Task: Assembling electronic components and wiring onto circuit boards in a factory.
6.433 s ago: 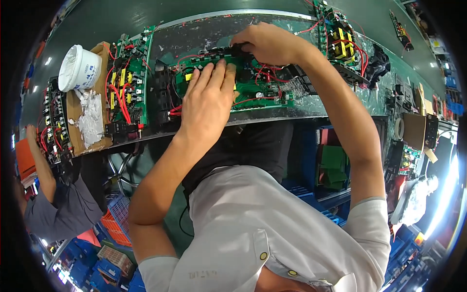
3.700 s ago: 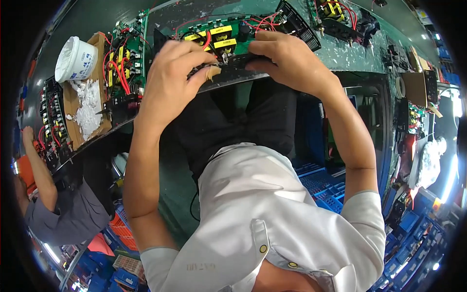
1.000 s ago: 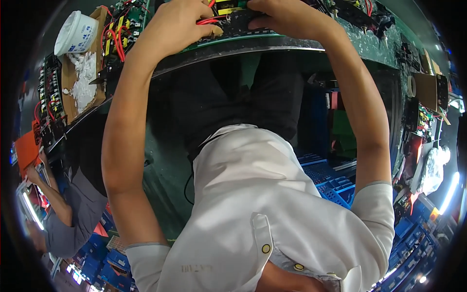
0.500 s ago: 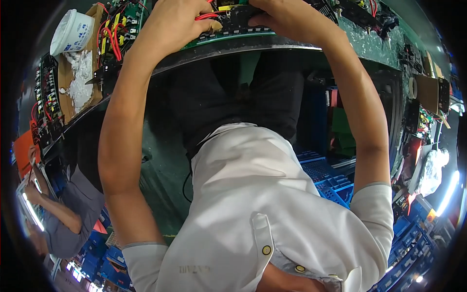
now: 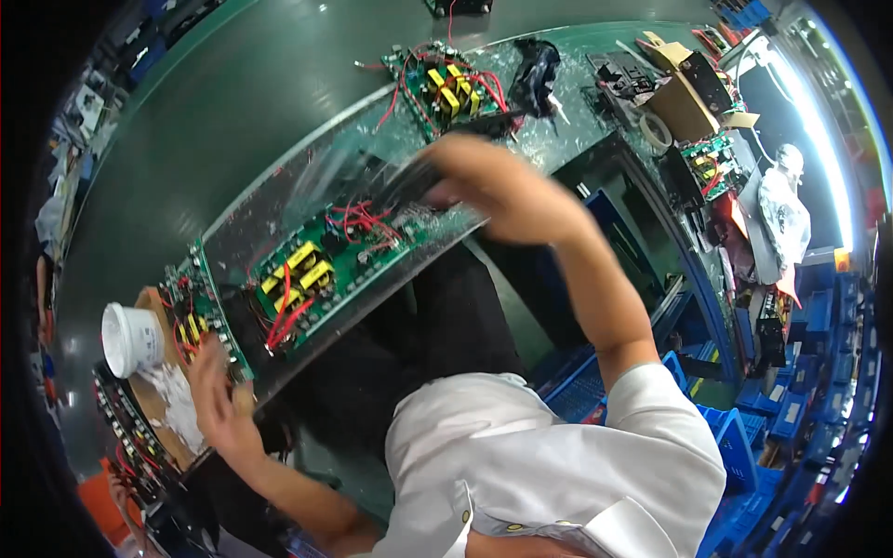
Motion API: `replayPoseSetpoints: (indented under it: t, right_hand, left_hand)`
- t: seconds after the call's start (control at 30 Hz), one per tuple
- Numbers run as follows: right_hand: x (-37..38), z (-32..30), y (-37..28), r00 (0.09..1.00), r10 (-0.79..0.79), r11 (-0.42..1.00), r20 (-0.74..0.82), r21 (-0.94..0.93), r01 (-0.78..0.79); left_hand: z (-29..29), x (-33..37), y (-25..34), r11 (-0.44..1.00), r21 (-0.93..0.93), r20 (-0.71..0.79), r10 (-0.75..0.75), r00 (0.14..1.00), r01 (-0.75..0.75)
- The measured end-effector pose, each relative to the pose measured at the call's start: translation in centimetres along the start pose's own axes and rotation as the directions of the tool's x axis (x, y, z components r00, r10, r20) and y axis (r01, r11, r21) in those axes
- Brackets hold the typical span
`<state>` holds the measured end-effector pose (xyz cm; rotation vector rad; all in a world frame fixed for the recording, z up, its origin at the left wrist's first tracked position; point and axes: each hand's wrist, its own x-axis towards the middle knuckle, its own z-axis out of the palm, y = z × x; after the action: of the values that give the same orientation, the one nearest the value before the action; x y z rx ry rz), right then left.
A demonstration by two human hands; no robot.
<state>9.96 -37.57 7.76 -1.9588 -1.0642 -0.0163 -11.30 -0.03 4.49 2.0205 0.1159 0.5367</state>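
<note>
A green circuit board (image 5: 326, 279) with yellow-wrapped transformers and red wires lies along the table's near edge, between my hands. At its left end, my left hand (image 5: 221, 405) is raised with fingers stretched out and holds nothing. It is beside a smaller upright board (image 5: 200, 307). My right hand (image 5: 484, 186) is smeared by motion above the right end of the middle board. Its fingers look curled round a dark, elongated thing (image 5: 405, 186), too blurred to name. Another board (image 5: 446, 93) with yellow transformers and red wires sits farther back.
A white tub (image 5: 130, 339) and crumpled plastic (image 5: 177, 400) are in a cardboard box at the left. A black bundle (image 5: 537, 74) lies on the far side of the table. To the right are a tape roll (image 5: 655, 133), a carton (image 5: 682, 110) and blue bins (image 5: 730, 446).
Both hands have come off the board. My left hand has moved left and opened; my right swings at the board's right end with a dark thing. The view has turned, showing more table.
</note>
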Motion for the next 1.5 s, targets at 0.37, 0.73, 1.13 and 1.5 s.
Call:
replayPoseSetpoints:
  t: [0.37, 0.73, 1.13, 1.5]
  right_hand:
    - [-13.8, -18.6, 27.5, 0.509, 0.462, 0.643, -0.727, -0.12, -0.756]
    - [0.0, -1.3, 10.9, 0.738, 0.125, 0.98, -0.663, -0.034, -0.197]
    - [-0.5, 6.3, 6.5, 0.917, 0.388, 0.883, -0.09, -0.25, -0.398]
    - [1.1, 5.9, 3.2, 0.951, 0.31, 0.9, -0.007, -0.321, -0.296]
  left_hand:
    - [11.2, -12.5, -10.6, 0.838, 0.181, 0.493, -0.53, 0.69, 0.514]
    - [8.6, -9.2, -1.6, 0.937, 0.076, 0.06, -0.346, 0.936, 0.342]
    - [1.7, 7.0, -1.8, 0.809, 0.436, 0.255, -0.531, 0.808, 0.394]
    - [1.8, 8.3, -2.8, 0.837, 0.437, 0.087, -0.403, 0.911, 0.328]
